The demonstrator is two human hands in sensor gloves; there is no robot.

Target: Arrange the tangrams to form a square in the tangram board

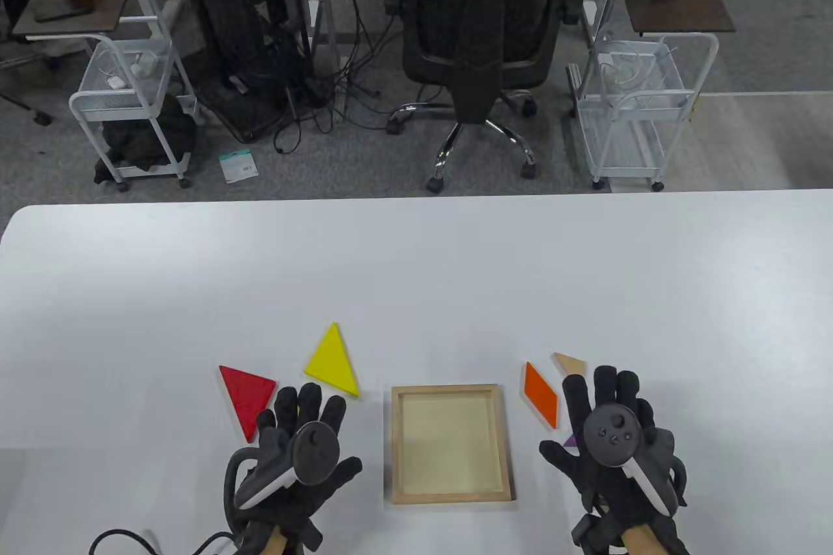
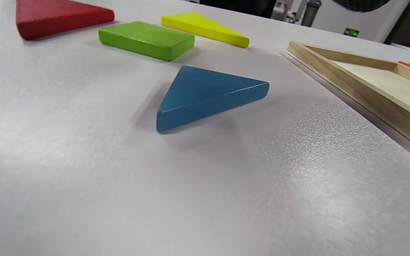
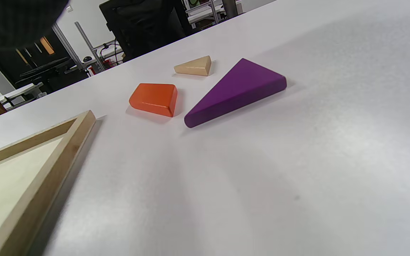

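The wooden tangram board (image 1: 450, 392) lies between my hands with nothing inside it. My left hand (image 1: 300, 444) hovers flat with straight fingers left of the board, above a blue triangle (image 2: 205, 94) and a green square (image 2: 146, 39) that it hides in the table view. A red triangle (image 1: 247, 395) and a yellow triangle (image 1: 333, 356) lie just beyond its fingers. My right hand (image 1: 608, 438) spreads flat right of the board, over a purple triangle (image 3: 235, 90). An orange parallelogram (image 1: 541, 394) and a small natural-wood triangle (image 1: 569, 362) lie ahead of it. Neither hand holds anything.
The white table (image 1: 416, 269) stretches far beyond the pieces. Past its far edge stand a black office chair (image 1: 481, 28) and two white wire carts (image 1: 634, 106). A black cable (image 1: 117, 539) runs from my left wrist at the near edge.
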